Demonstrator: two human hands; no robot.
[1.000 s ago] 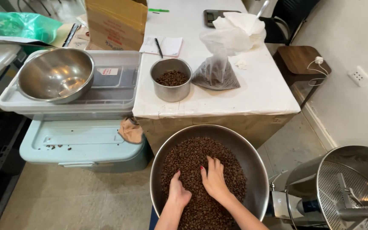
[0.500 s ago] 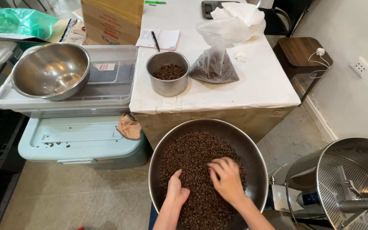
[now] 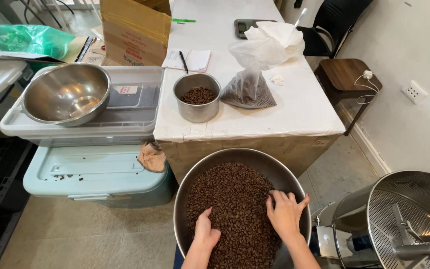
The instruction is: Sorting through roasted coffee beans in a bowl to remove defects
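From the head camera, a big metal bowl (image 3: pixel 294 182) full of brown coffee beans (image 3: pixel 235 199) sits low in front of the person, just below the edge of the white counter (image 3: pixel 299 109). The left hand (image 3: pixel 206 232) lies in the beans with its fingers curled loosely, and the right hand (image 3: pixel 285 214) rests flat on the beans by the bowl's right side, fingers spread wide, gripping nothing. On the counter stand a small metal pot of beans (image 3: pixel 197 97) and a clear bag of beans (image 3: pixel 249 88).
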